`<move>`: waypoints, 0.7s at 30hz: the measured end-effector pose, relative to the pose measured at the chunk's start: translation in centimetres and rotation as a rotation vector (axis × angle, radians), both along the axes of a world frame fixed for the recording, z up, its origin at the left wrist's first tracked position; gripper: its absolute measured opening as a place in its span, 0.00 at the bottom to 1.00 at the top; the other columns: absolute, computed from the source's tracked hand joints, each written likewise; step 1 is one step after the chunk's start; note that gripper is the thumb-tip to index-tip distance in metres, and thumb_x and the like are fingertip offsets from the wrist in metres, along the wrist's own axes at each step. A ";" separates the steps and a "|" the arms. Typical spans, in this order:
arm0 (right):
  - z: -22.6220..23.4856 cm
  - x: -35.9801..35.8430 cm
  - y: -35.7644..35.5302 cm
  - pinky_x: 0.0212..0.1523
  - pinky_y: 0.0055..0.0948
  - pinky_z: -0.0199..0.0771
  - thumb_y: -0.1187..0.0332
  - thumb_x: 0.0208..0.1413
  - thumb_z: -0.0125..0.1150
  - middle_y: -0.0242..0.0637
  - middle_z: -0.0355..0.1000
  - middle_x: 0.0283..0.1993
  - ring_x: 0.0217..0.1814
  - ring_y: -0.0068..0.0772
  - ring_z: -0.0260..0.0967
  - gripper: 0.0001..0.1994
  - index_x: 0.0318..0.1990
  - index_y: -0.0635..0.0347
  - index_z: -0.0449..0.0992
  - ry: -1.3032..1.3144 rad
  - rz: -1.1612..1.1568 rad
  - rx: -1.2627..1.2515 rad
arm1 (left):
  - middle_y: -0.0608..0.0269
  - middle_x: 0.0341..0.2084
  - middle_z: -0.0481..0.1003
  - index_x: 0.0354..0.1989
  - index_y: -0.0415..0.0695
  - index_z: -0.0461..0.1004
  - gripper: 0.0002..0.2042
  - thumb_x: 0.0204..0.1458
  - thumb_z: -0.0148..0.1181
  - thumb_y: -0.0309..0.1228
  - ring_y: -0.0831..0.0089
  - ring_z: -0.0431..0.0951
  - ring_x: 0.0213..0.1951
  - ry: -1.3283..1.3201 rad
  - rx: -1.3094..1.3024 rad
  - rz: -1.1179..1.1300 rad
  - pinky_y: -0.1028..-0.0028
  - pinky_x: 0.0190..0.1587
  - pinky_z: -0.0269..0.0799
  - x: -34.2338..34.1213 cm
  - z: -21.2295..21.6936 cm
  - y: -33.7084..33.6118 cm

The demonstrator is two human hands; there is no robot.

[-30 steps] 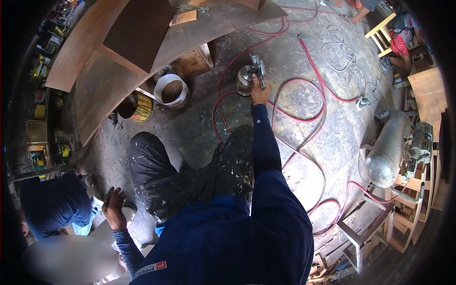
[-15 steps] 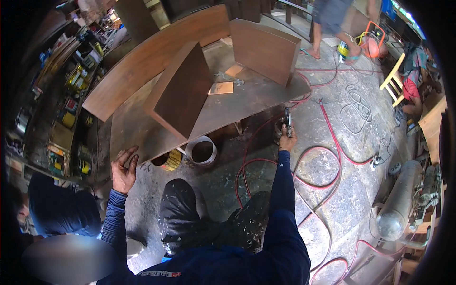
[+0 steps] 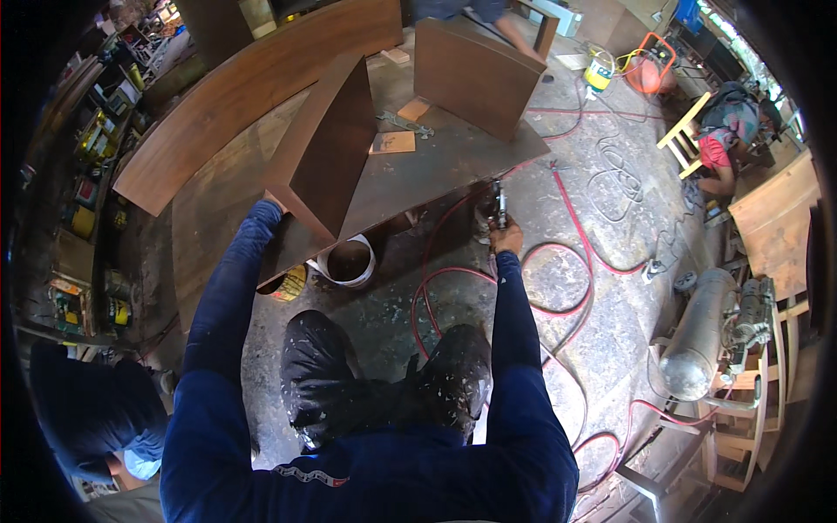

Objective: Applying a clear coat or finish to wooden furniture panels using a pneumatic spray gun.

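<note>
My left hand [image 3: 275, 201] reaches to the near left end of a brown wooden panel [image 3: 336, 139] that stands on its edge on the worktable [image 3: 440, 174]. Its fingers are hidden behind the panel. Out past the table's near edge, my right hand [image 3: 507, 238] is closed round a metal spray gun [image 3: 500, 206]. A second brown panel [image 3: 475, 80] stands upright farther right on the table. A long curved board [image 3: 261, 91] runs along the far side. Small pieces of wood [image 3: 392, 142] lie between the panels.
Below the table edge stand a white bucket [image 3: 359, 277] and a yellow can [image 3: 288, 286]. Red hose [image 3: 582, 235] loops over the floor at right, near a metal tank [image 3: 700, 336]. Other people are at far centre, right [image 3: 731, 122] and lower left [image 3: 91, 405]. Cluttered shelves [image 3: 78, 218] line the left.
My left hand has gone from open beside the table edge to the end of the nearer panel. The spray gun stays in my right hand. A person has moved behind the far panel.
</note>
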State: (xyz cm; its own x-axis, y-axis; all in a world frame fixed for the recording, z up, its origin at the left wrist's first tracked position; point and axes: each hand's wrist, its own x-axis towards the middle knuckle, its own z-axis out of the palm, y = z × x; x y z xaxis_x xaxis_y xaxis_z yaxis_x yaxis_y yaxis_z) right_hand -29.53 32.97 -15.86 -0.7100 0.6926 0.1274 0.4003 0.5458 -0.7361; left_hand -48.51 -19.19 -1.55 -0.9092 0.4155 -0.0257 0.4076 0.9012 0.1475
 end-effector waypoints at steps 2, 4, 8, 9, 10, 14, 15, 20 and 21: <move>1.0 0.2 -0.2 0.52 0.46 0.76 0.51 0.53 0.71 0.51 0.79 0.49 0.52 0.56 0.77 0.28 0.57 0.57 0.78 -0.173 0.046 0.057 | 0.47 0.60 0.72 0.58 0.36 0.71 0.21 0.56 0.58 0.30 0.51 0.70 0.62 0.013 0.050 -0.018 0.63 0.61 0.69 -2.1 -1.4 0.4; 1.5 -0.1 -0.3 0.54 0.47 0.75 0.50 0.54 0.69 0.52 0.79 0.50 0.53 0.56 0.76 0.27 0.55 0.56 0.78 -0.145 0.057 0.117 | 0.46 0.59 0.72 0.58 0.37 0.71 0.22 0.56 0.59 0.31 0.51 0.70 0.62 0.044 0.104 -0.033 0.63 0.61 0.68 -3.7 -2.0 0.9; 1.0 -2.2 0.3 0.53 0.49 0.75 0.49 0.53 0.67 0.55 0.79 0.47 0.51 0.57 0.77 0.25 0.52 0.56 0.80 -0.093 0.029 0.134 | 0.46 0.59 0.72 0.58 0.37 0.71 0.23 0.54 0.60 0.33 0.50 0.70 0.61 0.127 0.217 -0.085 0.62 0.61 0.68 -6.1 -2.3 1.6; 0.8 -2.8 0.7 0.51 0.49 0.75 0.48 0.52 0.67 0.55 0.79 0.44 0.48 0.57 0.77 0.24 0.49 0.57 0.81 -0.080 0.047 0.225 | 0.46 0.59 0.72 0.58 0.37 0.71 0.23 0.54 0.60 0.33 0.50 0.70 0.61 0.154 0.249 -0.096 0.62 0.61 0.68 -6.5 -2.4 1.6; 0.5 -3.0 0.9 0.49 0.50 0.76 0.47 0.51 0.67 0.55 0.79 0.41 0.46 0.58 0.78 0.24 0.46 0.57 0.82 -0.119 0.058 0.312 | 0.46 0.59 0.72 0.58 0.38 0.71 0.23 0.54 0.61 0.34 0.50 0.70 0.61 0.177 0.271 -0.104 0.62 0.61 0.68 -6.9 -2.7 1.5; -0.1 -1.7 0.9 0.43 0.45 0.76 0.57 0.48 0.66 0.55 0.79 0.34 0.39 0.54 0.79 0.17 0.38 0.60 0.83 -0.105 0.189 0.105 | 0.46 0.58 0.72 0.58 0.38 0.71 0.25 0.52 0.62 0.35 0.49 0.71 0.60 0.265 0.355 -0.130 0.61 0.61 0.68 -7.9 -4.1 1.1; -0.1 -0.9 0.2 0.40 0.43 0.76 0.57 0.48 0.66 0.53 0.78 0.31 0.37 0.51 0.79 0.16 0.38 0.60 0.83 -0.021 0.258 0.047 | 0.46 0.58 0.72 0.58 0.39 0.71 0.25 0.52 0.62 0.36 0.49 0.71 0.60 0.283 0.377 -0.131 0.61 0.61 0.68 -8.0 -4.3 1.1; 0.7 0.9 -6.8 0.38 0.29 0.74 0.71 0.48 0.71 0.41 0.80 0.31 0.34 0.26 0.76 0.09 0.38 0.62 0.83 0.165 0.511 -0.233 | 0.45 0.57 0.72 0.58 0.40 0.71 0.26 0.50 0.63 0.38 0.48 0.71 0.59 0.344 0.438 -0.138 0.60 0.61 0.67 -7.8 -4.4 0.9; 1.2 0.2 -8.3 0.39 0.28 0.74 0.71 0.48 0.72 0.41 0.81 0.32 0.34 0.27 0.76 0.10 0.39 0.62 0.83 0.127 0.516 -0.132 | 0.45 0.57 0.72 0.58 0.40 0.71 0.27 0.50 0.64 0.38 0.48 0.71 0.59 0.352 0.446 -0.136 0.60 0.61 0.67 -7.7 -4.4 0.8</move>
State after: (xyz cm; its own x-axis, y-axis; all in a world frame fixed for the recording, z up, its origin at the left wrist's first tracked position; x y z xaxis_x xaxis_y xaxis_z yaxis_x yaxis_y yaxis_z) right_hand -29.34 24.65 -14.67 -0.9465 0.2742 0.1703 0.0081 0.5476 -0.8367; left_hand -56.24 -18.37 -5.94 -0.7691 0.4306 0.4723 0.6087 0.7189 0.3357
